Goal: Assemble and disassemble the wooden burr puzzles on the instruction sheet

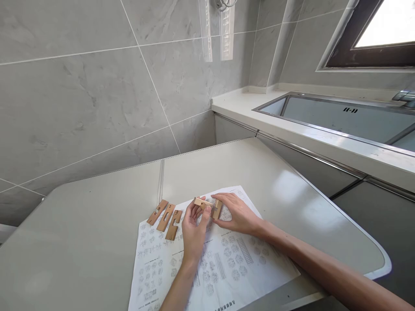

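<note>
My left hand (193, 230) and my right hand (237, 214) meet over a printed instruction sheet (223, 268) on a grey table. Between their fingertips they pinch a small assembly of crossed wooden puzzle pieces (207, 205). The left thumb and fingers close on its left end, and the right fingers close on its right end. Three more flat notched wooden pieces (165, 218) lie side by side to the left, partly on the sheet's upper left corner, a short way from my left hand.
The grey table (97, 224) has a rounded right edge and a seam down its middle. Behind it is a tiled wall. At the right runs a white counter (324, 142) with a steel sink (340, 116), separated from the table by a gap.
</note>
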A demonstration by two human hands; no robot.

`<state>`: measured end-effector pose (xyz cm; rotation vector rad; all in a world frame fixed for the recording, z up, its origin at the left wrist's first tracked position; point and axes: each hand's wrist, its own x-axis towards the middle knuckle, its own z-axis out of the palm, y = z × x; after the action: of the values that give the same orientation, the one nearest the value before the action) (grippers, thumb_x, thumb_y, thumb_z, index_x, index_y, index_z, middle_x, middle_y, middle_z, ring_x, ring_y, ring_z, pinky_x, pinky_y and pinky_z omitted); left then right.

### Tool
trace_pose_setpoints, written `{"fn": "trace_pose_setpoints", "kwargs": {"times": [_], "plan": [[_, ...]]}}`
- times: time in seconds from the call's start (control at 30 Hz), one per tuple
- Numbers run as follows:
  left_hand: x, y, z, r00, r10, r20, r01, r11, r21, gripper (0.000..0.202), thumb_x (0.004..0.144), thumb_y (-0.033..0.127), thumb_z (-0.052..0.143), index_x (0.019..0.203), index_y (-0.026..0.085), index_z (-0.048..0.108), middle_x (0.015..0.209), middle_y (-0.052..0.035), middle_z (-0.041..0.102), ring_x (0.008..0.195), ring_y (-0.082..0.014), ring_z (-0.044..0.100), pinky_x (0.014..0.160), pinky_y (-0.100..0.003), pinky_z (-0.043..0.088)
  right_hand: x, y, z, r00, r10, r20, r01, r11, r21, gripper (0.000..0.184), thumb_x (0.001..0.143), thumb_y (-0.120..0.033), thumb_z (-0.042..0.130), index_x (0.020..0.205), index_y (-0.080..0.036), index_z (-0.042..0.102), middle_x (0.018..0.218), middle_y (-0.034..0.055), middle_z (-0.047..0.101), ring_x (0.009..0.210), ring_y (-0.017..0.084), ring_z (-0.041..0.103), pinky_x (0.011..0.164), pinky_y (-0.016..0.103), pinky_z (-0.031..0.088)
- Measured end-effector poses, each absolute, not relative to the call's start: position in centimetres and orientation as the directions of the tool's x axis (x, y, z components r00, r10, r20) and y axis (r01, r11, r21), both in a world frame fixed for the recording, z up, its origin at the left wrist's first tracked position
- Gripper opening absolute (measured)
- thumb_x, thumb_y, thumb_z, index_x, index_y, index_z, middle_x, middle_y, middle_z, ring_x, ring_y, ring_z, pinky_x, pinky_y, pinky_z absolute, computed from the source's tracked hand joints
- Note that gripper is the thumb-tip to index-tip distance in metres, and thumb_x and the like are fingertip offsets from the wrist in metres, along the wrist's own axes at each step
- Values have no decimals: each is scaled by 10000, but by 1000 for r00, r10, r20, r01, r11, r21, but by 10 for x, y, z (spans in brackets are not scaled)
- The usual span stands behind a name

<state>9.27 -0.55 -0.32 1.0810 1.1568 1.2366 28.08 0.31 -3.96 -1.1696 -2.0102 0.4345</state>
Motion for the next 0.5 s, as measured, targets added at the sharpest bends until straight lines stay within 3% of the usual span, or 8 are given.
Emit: {"fn": "trace_pose_setpoints", "kwargs": {"times": [0.27,0.5], "plan": [[94,-6,-5,-5,998,-56,-105,55,993,526,878,504,865,1301,239,700,1352,-110,749,1364,-300,648,1178,-459,497,283,4,-40,-327,842,429,606,535,-588,664,904,-340,812,1501,-254,532,1450,155,699,1437,385,589,1147,593,510],[95,-5,-6,-7,999,-46,-90,45,995,541,883,514,857,1315,236,685,1408,-124,724,1370,-310,649,1166,-467,512,284,4,-40,-339,844,415,617,533,-580,633,914,-321,812,1480,-251,538,1504,158,667,1504,417,520,1163,630,489]]}}
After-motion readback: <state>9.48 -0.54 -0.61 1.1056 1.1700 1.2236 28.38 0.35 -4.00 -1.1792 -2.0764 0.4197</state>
